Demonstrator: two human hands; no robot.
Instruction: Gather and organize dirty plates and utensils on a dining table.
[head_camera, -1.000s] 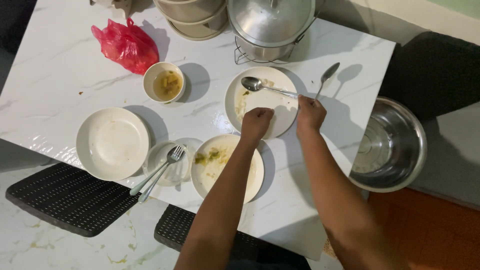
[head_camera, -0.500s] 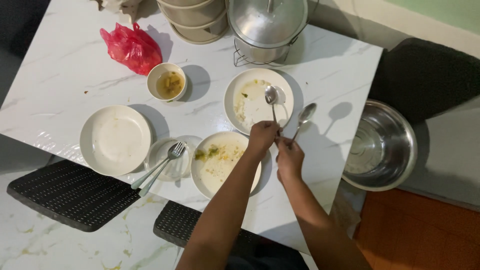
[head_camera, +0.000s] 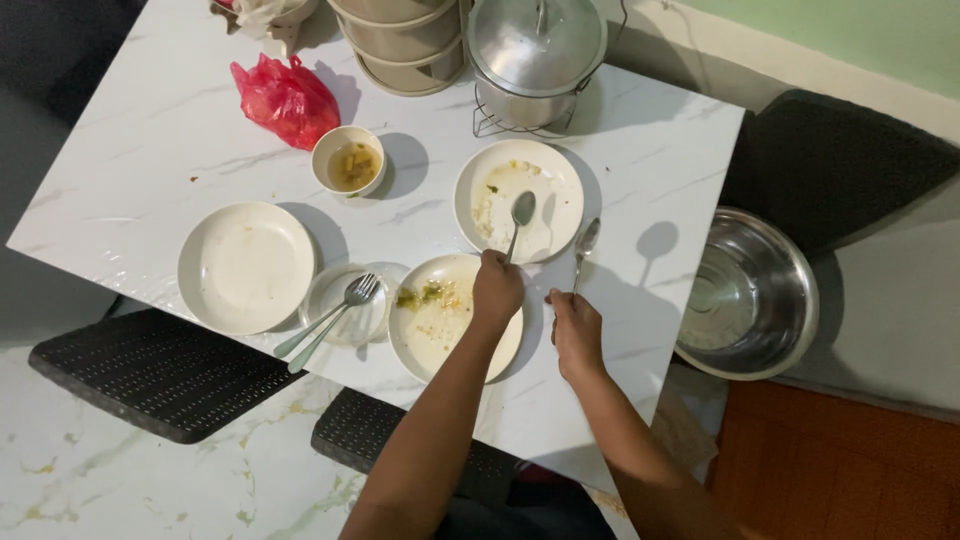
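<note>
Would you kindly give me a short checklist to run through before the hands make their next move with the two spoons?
1. Left hand grips its spoon: ok.
2. Right hand grips the second spoon: ok.
3. Spoons apart from each other: ok.
4. Plate under the left hand lies flat on the table: ok.
5. Steel basin beside the table holds no dishes: ok.
6. Spoon bowls free of food: cannot tell.

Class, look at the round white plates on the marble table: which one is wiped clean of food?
The large white plate at far left. The plate under the left hand and the plate beyond it carry food scraps.
</note>
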